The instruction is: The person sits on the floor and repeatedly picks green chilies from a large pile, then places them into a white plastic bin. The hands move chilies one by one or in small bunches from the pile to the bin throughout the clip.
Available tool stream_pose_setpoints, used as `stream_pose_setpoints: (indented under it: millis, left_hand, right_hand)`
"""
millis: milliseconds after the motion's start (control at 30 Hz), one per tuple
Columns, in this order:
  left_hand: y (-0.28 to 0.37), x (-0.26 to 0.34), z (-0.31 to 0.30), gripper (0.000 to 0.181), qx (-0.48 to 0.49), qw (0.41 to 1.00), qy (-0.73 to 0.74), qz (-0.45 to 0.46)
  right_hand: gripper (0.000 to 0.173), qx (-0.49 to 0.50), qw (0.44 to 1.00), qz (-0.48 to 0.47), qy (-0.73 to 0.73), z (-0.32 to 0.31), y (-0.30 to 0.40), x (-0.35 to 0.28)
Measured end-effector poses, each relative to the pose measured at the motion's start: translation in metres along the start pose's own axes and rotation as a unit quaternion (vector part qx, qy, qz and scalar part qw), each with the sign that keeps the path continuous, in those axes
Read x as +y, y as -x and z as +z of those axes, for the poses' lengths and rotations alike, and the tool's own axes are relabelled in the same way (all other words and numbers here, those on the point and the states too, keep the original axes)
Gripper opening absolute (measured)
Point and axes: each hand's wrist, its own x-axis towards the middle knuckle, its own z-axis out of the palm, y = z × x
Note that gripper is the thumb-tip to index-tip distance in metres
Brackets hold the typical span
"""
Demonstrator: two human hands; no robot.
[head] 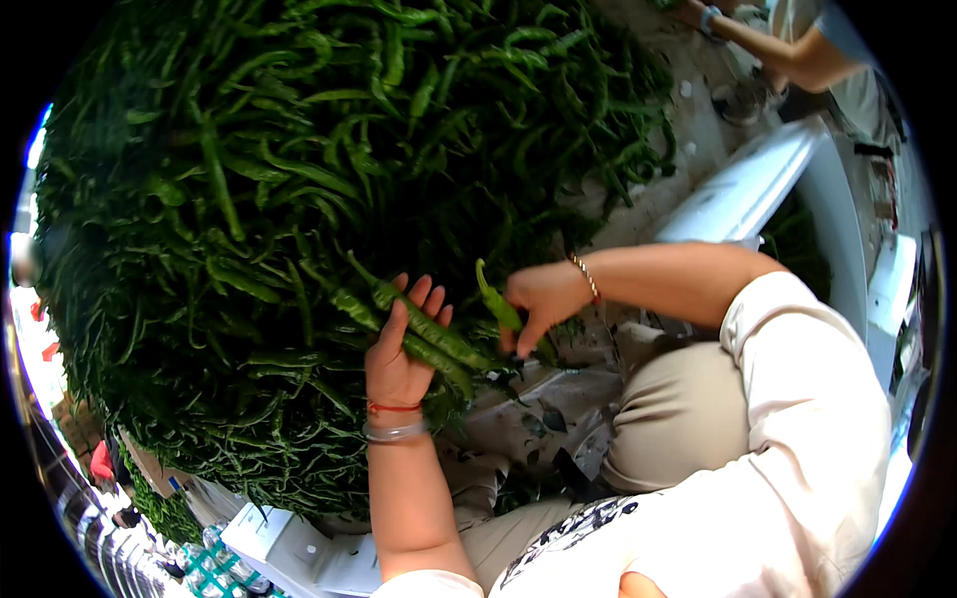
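Observation:
A huge heap of long green chili peppers (299, 179) fills the space in front of me. My left hand (407, 351), wearing a red string and a pale bangle, holds a few long green peppers (441, 336) across its palm and fingers, their tips pointing up and left. Just to its right, my right hand (542, 303), with a beaded bracelet, has its fingers closed around another green pepper (495, 303), whose curved end points up. The fingertips of the right hand are slightly blurred.
A white foam box (837, 202) holding green produce stands at the right, its pale lid (740, 190) tilted beside it. Another white foam box (280, 542) is at the lower left, near wrapped bundles (217, 568). At the upper right are the arms of another person (792, 60). Loose leaves lie by my knees.

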Motion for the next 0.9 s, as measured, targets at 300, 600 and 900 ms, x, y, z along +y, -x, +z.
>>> stream_pose_setpoints:
  millis: [300,600,900]
  left_hand:
    - [0.044,-0.086,-0.056,0.036,0.131,0.977,-0.123,-0.116]
    - [0.123,-0.209,-0.162,0.044,0.065,0.694,-0.672,-0.25]
    - [0.183,-0.266,-0.292,0.04,-0.068,0.643,-0.663,-0.376]
  right_hand:
    - [0.019,0.152,0.971,0.157,-0.098,-0.007,0.018,0.025]
    - [0.019,0.161,0.968,0.188,-0.049,0.001,0.011,0.018]
    - [0.02,0.155,0.964,0.214,0.012,0.004,0.011,0.025]
